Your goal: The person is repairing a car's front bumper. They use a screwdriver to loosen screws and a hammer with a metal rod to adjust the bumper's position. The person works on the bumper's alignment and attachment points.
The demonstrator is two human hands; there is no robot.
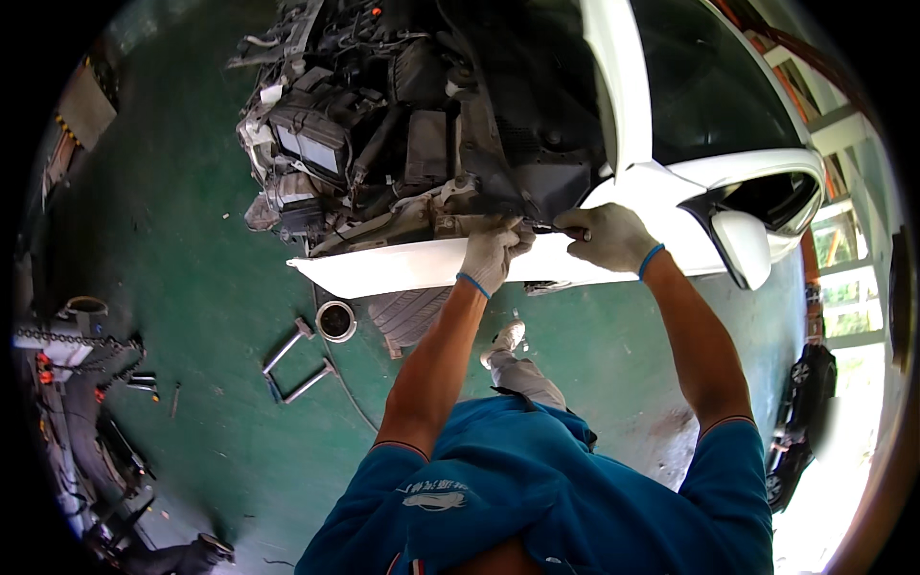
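Note:
Both my hands wear white work gloves with blue cuffs and meet over the top edge of a white car fender (398, 268). My left hand (492, 253) is closed at that edge, its fingertips pressed together; what they pinch, if anything, is hidden. To its right, my right hand (613, 238) is curled around the end of a slim dark tool (544, 228). The tool points left toward my left fingertips, and its kind cannot be made out. Beyond the hands lies the exposed engine bay (412, 144), with a black plastic cowl panel (551, 187) near the windshield.
Two hammers (289, 347) lie on the green floor (192, 287) beside a round can (335, 321). A tire (410, 314) sits below the fender. The side mirror (741, 247) juts out at right. Chains (91, 342) and tools are at far left.

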